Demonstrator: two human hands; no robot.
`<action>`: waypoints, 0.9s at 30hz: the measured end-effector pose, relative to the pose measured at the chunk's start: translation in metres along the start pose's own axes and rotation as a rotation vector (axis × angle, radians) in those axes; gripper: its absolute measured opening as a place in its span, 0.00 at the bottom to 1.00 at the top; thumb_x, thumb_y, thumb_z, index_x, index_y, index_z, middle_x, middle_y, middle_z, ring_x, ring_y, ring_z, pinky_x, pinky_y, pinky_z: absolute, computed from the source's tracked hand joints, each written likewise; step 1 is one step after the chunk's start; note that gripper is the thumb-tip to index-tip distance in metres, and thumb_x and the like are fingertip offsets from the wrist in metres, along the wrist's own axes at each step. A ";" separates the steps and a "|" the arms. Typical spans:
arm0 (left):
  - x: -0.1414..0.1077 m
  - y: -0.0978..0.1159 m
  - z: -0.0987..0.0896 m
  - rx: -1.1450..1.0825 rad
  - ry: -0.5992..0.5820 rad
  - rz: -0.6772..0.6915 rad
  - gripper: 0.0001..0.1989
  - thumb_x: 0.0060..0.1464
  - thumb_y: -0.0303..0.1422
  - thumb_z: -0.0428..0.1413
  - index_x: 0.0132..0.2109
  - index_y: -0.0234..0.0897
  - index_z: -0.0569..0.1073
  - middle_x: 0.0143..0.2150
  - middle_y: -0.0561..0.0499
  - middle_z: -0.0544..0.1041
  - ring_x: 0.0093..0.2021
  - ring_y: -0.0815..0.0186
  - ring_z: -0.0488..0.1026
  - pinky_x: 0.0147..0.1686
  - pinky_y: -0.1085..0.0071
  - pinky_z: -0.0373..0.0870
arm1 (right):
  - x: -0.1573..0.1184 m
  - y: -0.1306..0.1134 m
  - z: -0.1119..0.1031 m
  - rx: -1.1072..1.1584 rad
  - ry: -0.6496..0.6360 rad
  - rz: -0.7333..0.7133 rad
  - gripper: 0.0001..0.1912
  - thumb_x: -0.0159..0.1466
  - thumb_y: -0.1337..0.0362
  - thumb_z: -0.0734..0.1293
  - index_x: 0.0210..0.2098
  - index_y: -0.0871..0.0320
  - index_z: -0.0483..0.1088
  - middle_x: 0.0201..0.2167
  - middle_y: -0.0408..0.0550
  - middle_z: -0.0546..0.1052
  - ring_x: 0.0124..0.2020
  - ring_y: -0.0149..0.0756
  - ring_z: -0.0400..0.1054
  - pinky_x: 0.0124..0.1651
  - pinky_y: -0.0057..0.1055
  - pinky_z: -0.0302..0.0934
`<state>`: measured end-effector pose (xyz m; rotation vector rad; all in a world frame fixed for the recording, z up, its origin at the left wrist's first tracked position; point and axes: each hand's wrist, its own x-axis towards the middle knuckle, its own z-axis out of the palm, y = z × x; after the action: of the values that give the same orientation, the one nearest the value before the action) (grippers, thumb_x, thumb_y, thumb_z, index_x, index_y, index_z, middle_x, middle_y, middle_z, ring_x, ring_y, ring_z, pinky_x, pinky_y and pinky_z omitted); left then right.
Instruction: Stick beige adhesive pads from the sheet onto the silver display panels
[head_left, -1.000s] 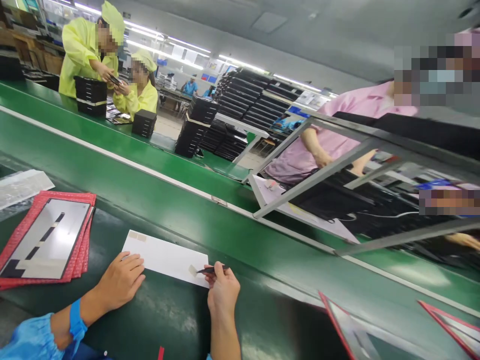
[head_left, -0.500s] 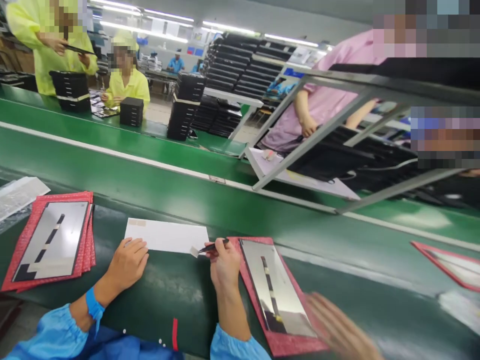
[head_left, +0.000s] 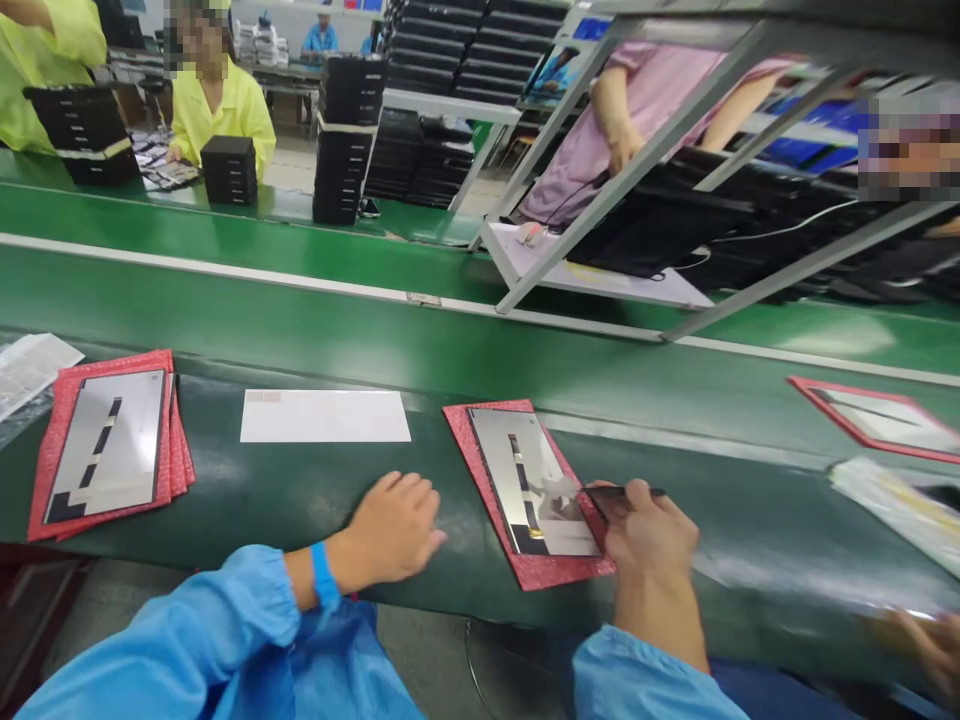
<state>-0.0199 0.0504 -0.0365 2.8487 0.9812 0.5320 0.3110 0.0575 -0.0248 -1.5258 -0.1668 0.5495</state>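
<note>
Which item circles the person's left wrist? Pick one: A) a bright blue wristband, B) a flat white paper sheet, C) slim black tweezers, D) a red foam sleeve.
A: the blue wristband sits just behind the left hand, which lies on the dark green belt.

The display panel (head_left: 536,480) has a smooth, glossy glass face that throws back pale reflections, and it lies on a red foam sleeve (head_left: 480,445) with a rough, matt, pitted surface. The white paper sheet (head_left: 325,416) looks smooth and matt. The conveyor belt (head_left: 225,500) is smooth rubbery plastic, dark green with a soft sheen. The slim tweezers (head_left: 626,491) look black and faintly shiny, perhaps coated metal, though blur makes that hard to judge. The rack frame (head_left: 622,170) is dull grey metal, and the blue sleeve (head_left: 150,640) is thin, lightly creased cloth.
</note>
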 end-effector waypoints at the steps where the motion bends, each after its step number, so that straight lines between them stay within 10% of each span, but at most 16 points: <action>1: 0.014 0.018 0.009 -0.008 -0.034 0.013 0.28 0.70 0.51 0.52 0.61 0.31 0.74 0.64 0.39 0.77 0.65 0.57 0.71 0.65 0.59 0.65 | -0.001 0.004 -0.004 -0.017 0.013 0.047 0.18 0.76 0.54 0.68 0.43 0.67 0.67 0.33 0.46 0.67 0.33 0.27 0.66 0.37 0.23 0.68; 6: 0.031 0.047 0.025 -0.024 -0.160 0.006 0.34 0.74 0.49 0.43 0.72 0.24 0.62 0.75 0.32 0.63 0.75 0.48 0.59 0.71 0.44 0.55 | -0.036 0.026 -0.024 -0.019 -0.001 0.170 0.12 0.71 0.67 0.67 0.35 0.62 0.60 0.27 0.48 0.68 0.26 0.32 0.67 0.32 0.24 0.68; 14: -0.040 0.027 -0.013 0.043 -0.264 0.011 0.34 0.74 0.47 0.42 0.74 0.26 0.60 0.78 0.36 0.59 0.77 0.49 0.55 0.72 0.42 0.53 | -0.114 0.038 -0.052 0.020 -0.057 0.312 0.11 0.56 0.66 0.72 0.32 0.65 0.66 0.32 0.58 0.71 0.30 0.38 0.71 0.36 0.33 0.75; 21: -0.032 0.038 -0.031 -0.006 -0.228 -0.049 0.28 0.74 0.41 0.44 0.71 0.29 0.67 0.76 0.38 0.63 0.75 0.45 0.59 0.68 0.36 0.58 | -0.122 -0.007 -0.021 -0.210 -0.169 -0.063 0.40 0.36 0.42 0.87 0.30 0.64 0.67 0.30 0.56 0.70 0.31 0.41 0.72 0.34 0.31 0.74; 27: -0.027 0.042 -0.030 0.002 -0.203 0.007 0.26 0.73 0.39 0.45 0.68 0.29 0.71 0.73 0.37 0.67 0.71 0.45 0.64 0.67 0.36 0.62 | -0.147 -0.007 -0.001 -0.328 -0.171 -0.023 0.36 0.42 0.44 0.85 0.31 0.65 0.70 0.28 0.54 0.70 0.25 0.35 0.67 0.25 0.27 0.67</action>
<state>-0.0254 -0.0005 -0.0088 2.8385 0.9369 0.2359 0.1853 -0.0078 0.0161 -1.7906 -0.4223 0.6583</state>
